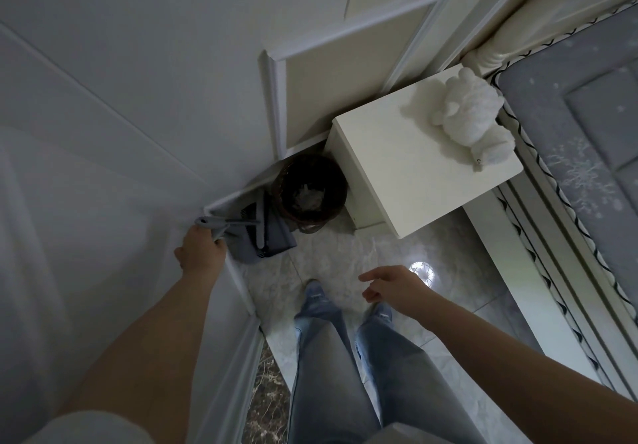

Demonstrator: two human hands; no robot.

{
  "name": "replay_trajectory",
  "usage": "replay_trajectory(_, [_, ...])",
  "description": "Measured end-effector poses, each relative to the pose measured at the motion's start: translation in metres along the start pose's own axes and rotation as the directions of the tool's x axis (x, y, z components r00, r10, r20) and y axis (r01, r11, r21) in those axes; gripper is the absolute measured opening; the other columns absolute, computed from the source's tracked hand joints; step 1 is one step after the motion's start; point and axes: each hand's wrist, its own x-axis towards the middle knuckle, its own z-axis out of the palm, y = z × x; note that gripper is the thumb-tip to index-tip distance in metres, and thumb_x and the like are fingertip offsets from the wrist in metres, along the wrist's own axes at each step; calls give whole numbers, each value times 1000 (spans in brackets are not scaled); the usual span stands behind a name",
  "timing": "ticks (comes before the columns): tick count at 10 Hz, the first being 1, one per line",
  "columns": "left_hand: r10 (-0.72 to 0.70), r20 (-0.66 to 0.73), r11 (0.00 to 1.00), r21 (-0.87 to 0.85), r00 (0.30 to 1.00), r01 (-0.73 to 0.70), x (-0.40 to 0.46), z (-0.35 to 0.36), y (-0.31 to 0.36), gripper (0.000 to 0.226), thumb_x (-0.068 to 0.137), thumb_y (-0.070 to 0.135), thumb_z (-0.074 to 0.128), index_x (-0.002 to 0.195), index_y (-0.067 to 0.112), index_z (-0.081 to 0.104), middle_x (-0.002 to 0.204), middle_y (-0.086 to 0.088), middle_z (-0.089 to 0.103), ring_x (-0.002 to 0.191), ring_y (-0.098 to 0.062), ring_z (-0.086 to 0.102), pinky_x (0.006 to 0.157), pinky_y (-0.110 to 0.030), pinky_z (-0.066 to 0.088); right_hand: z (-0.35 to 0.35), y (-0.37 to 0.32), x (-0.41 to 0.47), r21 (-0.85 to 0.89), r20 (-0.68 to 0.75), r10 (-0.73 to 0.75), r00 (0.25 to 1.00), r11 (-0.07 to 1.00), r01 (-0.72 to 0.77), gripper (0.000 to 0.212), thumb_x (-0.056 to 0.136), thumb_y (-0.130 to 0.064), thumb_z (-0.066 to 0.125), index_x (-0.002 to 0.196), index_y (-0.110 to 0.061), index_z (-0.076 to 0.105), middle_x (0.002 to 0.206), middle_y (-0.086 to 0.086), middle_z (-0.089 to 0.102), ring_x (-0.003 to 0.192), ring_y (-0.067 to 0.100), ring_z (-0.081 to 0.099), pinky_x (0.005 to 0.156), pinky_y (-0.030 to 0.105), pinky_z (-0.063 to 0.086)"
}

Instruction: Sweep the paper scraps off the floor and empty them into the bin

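A grey dustpan (272,236) with a hand brush (257,222) lying against it stands in the floor corner by the wall. My left hand (202,248) grips the grey handles (214,226) of the set. Just right of it stands a dark round bin (312,190) with crumpled paper scraps (305,197) inside. My right hand (392,286) hovers over the pale marble floor (345,254) with its fingers relaxed and holds nothing. No scraps show on the visible floor.
A white bedside cabinet (414,174) with a white plush toy (473,119) on top stands right of the bin. A bed with a grey quilt (593,140) fills the right side. White walls close the left. My legs in jeans (338,357) stand below.
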Motion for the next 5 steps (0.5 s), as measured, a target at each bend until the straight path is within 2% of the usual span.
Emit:
replay_trajectory(1, [-24, 67, 992, 129, 997, 16, 1, -8, 3, 43, 96, 21, 56, 134, 0, 50, 128, -24, 51, 119, -43, 50, 99, -51, 41, 2, -1, 1, -8, 8, 1, 1000, 1000, -1, 27, 96, -5, 49, 113, -10, 69, 98, 10, 73, 89, 20, 71, 94, 33, 55])
replay_trajectory(2, [-25, 92, 993, 120, 995, 13, -4, -12, 7, 56, 91, 22, 59, 142, 5, 43, 133, -23, 49, 124, -42, 47, 105, -52, 40, 6, -5, 0, -24, 22, -3, 1000, 1000, 4, 27, 95, -6, 50, 113, -13, 70, 96, 7, 74, 89, 18, 72, 96, 36, 54])
replay_trajectory(3, [-69, 34, 997, 31, 997, 68, -32, -4, 27, 65, 86, 21, 60, 145, 3, 39, 146, -22, 40, 136, -43, 32, 111, -54, 31, 8, -13, -3, -48, 44, -35, 998, 998, 37, 28, 94, -8, 52, 113, -18, 70, 96, 4, 75, 89, 15, 73, 98, 36, 53])
replay_trajectory(4, [-141, 25, 978, -154, 990, 143, -66, 5, 60, 76, 86, 21, 61, 152, 2, 27, 159, -20, 20, 146, -39, 17, 117, -52, 25, -1, -20, -8, 3, -12, -67, 998, 998, 67, 28, 91, -10, 59, 115, -20, 69, 98, 4, 75, 93, 16, 72, 93, 33, 55])
replay_trajectory(5, [20, 110, 976, -216, 994, 4, -96, 25, 93, 68, 90, 23, 63, 150, 10, 34, 159, -15, 23, 145, -33, 26, 113, -43, 34, -18, -22, -13, 15, -129, -128, 983, 991, 131, 27, 89, -15, 62, 114, -21, 70, 98, 1, 75, 95, 20, 71, 92, 36, 56])
